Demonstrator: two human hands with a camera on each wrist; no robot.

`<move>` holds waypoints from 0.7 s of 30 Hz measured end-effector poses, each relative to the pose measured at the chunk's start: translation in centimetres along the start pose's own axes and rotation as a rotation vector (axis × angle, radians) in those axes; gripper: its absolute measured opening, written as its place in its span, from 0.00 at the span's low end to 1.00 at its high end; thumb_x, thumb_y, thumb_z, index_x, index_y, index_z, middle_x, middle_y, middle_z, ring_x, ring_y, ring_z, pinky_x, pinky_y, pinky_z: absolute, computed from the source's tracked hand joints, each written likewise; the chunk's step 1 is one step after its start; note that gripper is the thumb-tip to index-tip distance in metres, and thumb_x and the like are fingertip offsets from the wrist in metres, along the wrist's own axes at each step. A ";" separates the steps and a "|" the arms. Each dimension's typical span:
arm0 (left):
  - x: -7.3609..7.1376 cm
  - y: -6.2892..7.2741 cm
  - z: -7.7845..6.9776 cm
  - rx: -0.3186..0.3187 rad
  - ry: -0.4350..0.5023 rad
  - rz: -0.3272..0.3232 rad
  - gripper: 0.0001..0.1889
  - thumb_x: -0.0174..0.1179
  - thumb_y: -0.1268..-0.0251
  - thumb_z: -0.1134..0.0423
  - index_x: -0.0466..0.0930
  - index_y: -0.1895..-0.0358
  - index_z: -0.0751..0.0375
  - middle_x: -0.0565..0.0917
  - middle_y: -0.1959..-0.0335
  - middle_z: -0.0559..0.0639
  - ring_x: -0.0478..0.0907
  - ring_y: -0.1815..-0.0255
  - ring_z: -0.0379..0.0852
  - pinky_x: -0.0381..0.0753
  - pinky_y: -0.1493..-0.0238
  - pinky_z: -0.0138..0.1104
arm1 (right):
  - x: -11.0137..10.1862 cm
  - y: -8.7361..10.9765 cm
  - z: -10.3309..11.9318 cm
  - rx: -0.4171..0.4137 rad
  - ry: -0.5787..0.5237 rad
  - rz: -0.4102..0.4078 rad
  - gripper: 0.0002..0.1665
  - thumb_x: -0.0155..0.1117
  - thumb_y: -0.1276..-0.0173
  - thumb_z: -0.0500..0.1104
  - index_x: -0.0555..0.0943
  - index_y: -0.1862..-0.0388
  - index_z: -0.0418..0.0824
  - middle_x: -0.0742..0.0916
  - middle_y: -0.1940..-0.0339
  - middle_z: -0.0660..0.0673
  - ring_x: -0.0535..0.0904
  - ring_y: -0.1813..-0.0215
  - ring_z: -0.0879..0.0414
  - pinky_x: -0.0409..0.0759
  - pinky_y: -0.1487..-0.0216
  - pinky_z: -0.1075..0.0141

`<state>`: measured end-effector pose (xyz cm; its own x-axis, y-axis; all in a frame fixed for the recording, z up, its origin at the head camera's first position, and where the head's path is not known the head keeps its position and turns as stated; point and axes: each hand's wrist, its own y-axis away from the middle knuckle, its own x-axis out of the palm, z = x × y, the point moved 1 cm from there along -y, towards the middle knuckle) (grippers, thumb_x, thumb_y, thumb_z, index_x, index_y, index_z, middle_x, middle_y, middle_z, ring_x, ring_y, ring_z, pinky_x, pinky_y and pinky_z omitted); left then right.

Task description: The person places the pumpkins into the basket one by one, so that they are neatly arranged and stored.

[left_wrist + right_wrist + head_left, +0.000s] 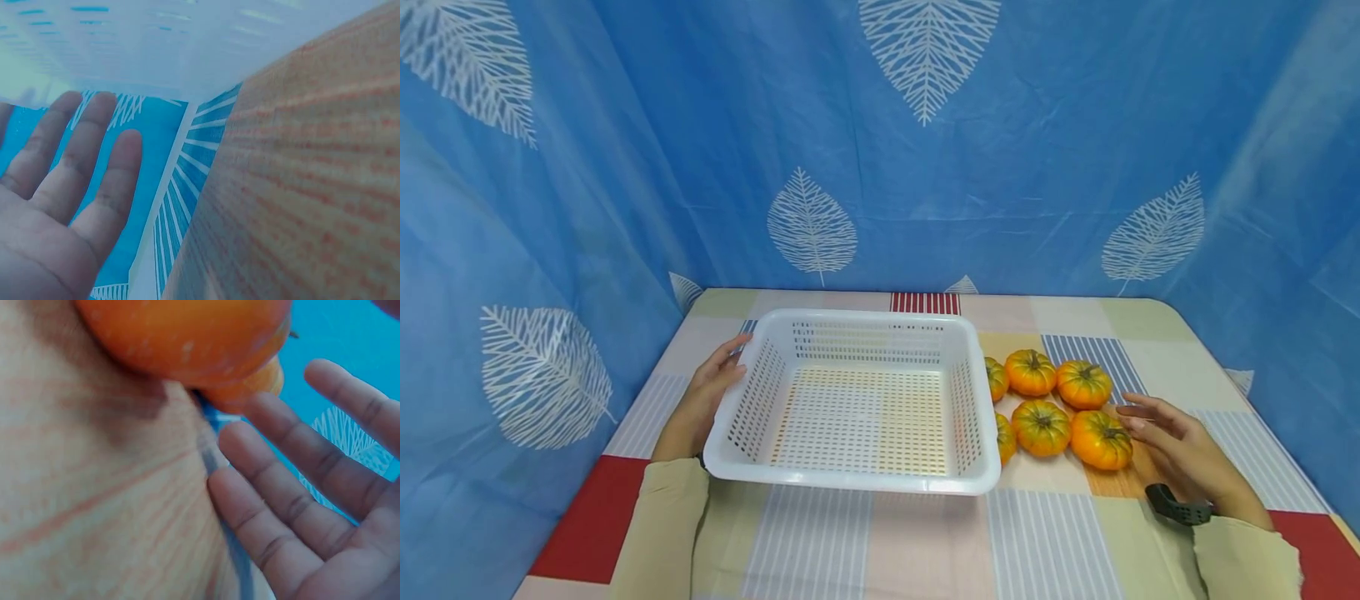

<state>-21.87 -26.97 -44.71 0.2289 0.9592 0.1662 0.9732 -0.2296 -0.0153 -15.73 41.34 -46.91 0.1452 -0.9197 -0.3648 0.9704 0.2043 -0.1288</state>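
Note:
A white perforated plastic basket [850, 482] with nothing in it sits left of centre on the table. Beside its left wall is my left hand [703, 400], its fingertips right at the rim. In the left wrist view the fingers are loosely extended below the basket's slotted side [156, 50]. Several small orange pumpkins with greenish tops stand in two rows by the basket's right side, two partly hidden by its rim. My right hand [1183, 446] is relaxed, fingers spread, just right of the nearest front pumpkin [1101, 440]. Its palm holds nothing in the right wrist view.
A patchwork-patterned cloth [925, 550] covers the table. Blue curtains [1037, 150] with white leaf prints enclose the back and both sides. A dark band [1178, 506] is on the right wrist.

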 end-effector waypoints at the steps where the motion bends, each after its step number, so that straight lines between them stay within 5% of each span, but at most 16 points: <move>1: 0.0 0.0 0.1 0.010 0.002 0.019 0.26 0.50 0.13 0.62 0.63 0.18 0.45 0.75 0.30 0.42 0.79 0.38 0.42 0.84 0.41 0.36 | 0.1 0.0 -0.1 -0.007 -0.028 0.014 0.27 0.51 0.15 0.30 0.77 0.24 0.47 0.87 0.42 0.65 0.83 0.43 0.73 0.79 0.46 0.79; 12: 0.5 -0.4 1.1 0.107 0.083 0.118 0.30 0.50 0.22 0.73 0.71 0.24 0.40 0.72 0.28 0.49 0.79 0.39 0.48 0.87 0.45 0.40 | 0.0 0.8 -1.0 0.003 -0.137 0.165 0.34 0.46 0.15 0.29 0.68 0.16 0.51 0.82 0.33 0.66 0.77 0.35 0.73 0.73 0.43 0.79; 17: 0.8 -0.7 1.5 0.201 0.080 0.119 0.31 0.45 0.25 0.76 0.73 0.28 0.41 0.72 0.30 0.48 0.78 0.39 0.46 0.85 0.45 0.37 | 0.3 0.8 -0.9 -0.022 -0.114 0.200 0.39 0.51 0.20 0.26 0.66 0.15 0.49 0.79 0.29 0.67 0.75 0.34 0.72 0.75 0.43 0.76; 21: 0.9 -0.7 1.7 0.218 0.066 0.097 0.32 0.44 0.27 0.76 0.73 0.28 0.40 0.71 0.28 0.46 0.76 0.36 0.45 0.82 0.42 0.36 | 0.7 0.7 -0.9 -0.037 -0.089 0.224 0.43 0.57 0.25 0.24 0.64 0.14 0.45 0.75 0.27 0.68 0.72 0.33 0.74 0.75 0.41 0.78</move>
<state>-22.31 -25.63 -46.20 0.3259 0.9200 0.2175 0.9306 -0.2716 -0.2455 -15.16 41.14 -48.06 0.3738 -0.8757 -0.3057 0.9047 0.4168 -0.0878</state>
